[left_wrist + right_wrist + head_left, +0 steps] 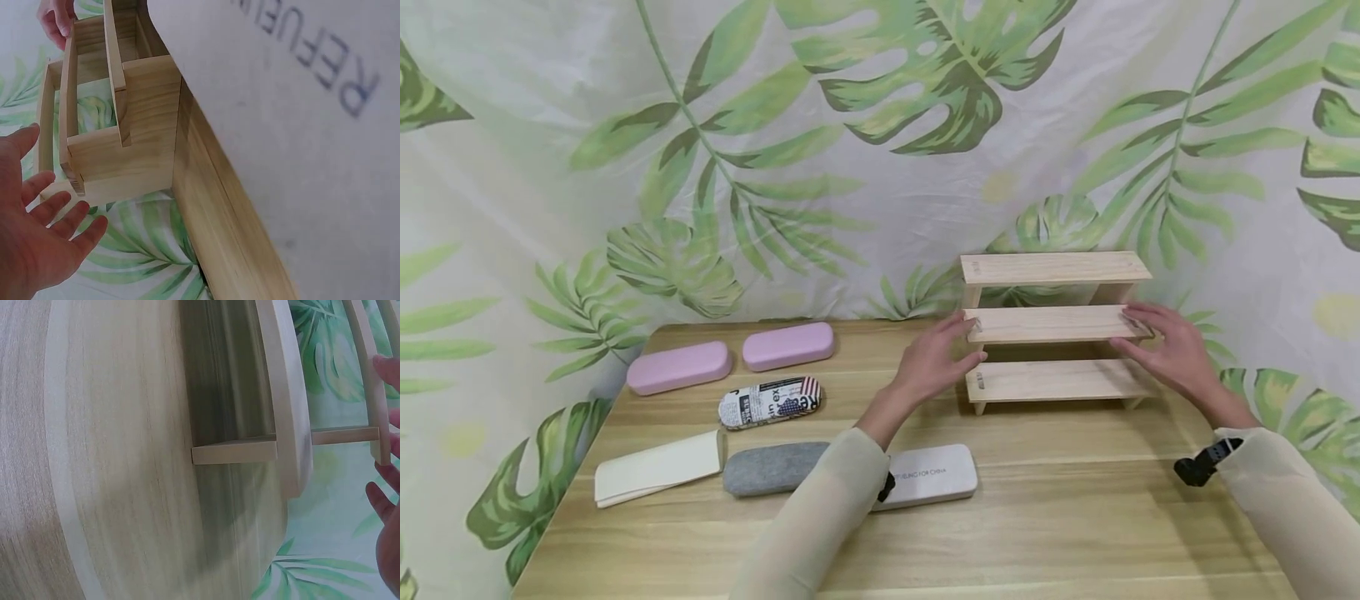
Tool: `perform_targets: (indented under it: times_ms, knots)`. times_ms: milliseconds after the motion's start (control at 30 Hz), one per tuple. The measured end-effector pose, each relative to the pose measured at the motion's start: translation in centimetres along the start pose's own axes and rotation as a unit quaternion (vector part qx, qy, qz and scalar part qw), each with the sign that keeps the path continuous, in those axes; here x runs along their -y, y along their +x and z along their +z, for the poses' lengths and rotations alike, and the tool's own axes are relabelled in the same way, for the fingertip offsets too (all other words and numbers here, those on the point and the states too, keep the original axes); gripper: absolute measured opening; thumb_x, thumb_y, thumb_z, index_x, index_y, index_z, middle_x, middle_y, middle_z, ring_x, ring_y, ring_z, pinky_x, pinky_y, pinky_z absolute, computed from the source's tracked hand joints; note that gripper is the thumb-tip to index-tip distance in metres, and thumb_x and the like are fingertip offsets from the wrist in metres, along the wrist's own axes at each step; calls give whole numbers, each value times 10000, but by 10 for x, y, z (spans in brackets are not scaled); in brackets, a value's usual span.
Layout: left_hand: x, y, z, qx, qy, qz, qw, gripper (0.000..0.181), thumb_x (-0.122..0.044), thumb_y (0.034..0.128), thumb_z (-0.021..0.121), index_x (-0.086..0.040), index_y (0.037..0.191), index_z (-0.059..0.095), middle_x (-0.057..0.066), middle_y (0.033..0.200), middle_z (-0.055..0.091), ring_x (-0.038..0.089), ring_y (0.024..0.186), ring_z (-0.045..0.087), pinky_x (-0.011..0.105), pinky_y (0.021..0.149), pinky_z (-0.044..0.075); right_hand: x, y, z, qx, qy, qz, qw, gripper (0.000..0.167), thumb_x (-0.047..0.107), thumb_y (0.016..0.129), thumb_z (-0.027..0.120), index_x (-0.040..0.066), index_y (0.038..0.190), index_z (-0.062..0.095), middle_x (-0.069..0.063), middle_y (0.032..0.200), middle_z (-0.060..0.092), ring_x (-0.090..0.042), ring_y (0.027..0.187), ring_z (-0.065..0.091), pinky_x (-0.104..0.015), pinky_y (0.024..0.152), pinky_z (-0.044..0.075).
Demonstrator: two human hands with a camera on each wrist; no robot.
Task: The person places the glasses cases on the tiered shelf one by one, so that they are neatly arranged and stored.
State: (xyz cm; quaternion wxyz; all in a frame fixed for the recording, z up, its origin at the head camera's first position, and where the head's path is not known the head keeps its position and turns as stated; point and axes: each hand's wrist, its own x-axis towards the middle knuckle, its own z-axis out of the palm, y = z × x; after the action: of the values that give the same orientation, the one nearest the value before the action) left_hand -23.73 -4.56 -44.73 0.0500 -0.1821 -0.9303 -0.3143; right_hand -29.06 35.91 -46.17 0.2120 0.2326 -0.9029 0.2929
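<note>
A three-tier wooden shelf (pixel 1045 323) stands upright at the table's back right. At its left end is my left hand (pixel 931 358), fingers spread and thumb apart; in the left wrist view this hand (pixel 37 237) lies beside the shelf's side panel (pixel 147 125), palm showing, holding nothing. The right hand (pixel 1176 350) holds the right end of the middle board, thumb at its front edge and fingers at its upper side. In the right wrist view, the right hand (pixel 390 544) is partly out of frame, with fingertips against a board (pixel 369 375).
Two pink cases (pixel 679 367), a newspaper-print case (pixel 771 402), a cream case (pixel 658 469), a grey case (pixel 775 468) and a white lettered case (pixel 928 477) lie on the table (pixel 1060 517). The left forearm crosses above the grey and white cases. Leaf-print cloth (pixel 925 208) hangs behind.
</note>
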Motion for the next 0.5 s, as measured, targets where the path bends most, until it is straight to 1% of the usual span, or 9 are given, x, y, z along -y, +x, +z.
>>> perform_targets:
  times_ms: [100,200,333,500]
  knots:
    - [-2,2,2,34,120,-44,9999,602,-463,1017,693,-200,1543,566,45,1667,435,301,1452,526,480,930,597,-1,-1,0,-73,29,-46,10000,529,173,805,908,-34,1260,737,-252,1375,663,-524,1266,573,-186,1127,320]
    - [-3,4,3,47,251,-36,9997,587,-452,1029,679,-205,1547,562,37,1668,435,281,1470,507,474,954,591,-2,-1,1,-173,18,-146,9997,506,128,777,918,-53,1219,749,-255,1344,676,-528,1235,587,-92,1087,284]
    - [-4,7,6,113,380,-38,9992,575,-436,1040,666,-205,1554,552,24,1674,426,264,1490,483,440,914,605,-4,-2,3,-249,27,-211,9995,499,74,741,928,-65,1188,757,-252,1323,686,-513,1210,598,-45,1057,266]
    - [-4,8,8,139,565,-46,9983,536,-443,1042,660,-215,1523,591,-1,1679,419,276,1460,520,395,775,622,-5,-3,4,-286,27,-179,9994,503,80,745,933,-59,1196,758,-233,1329,691,-446,1220,605,-26,1046,261]
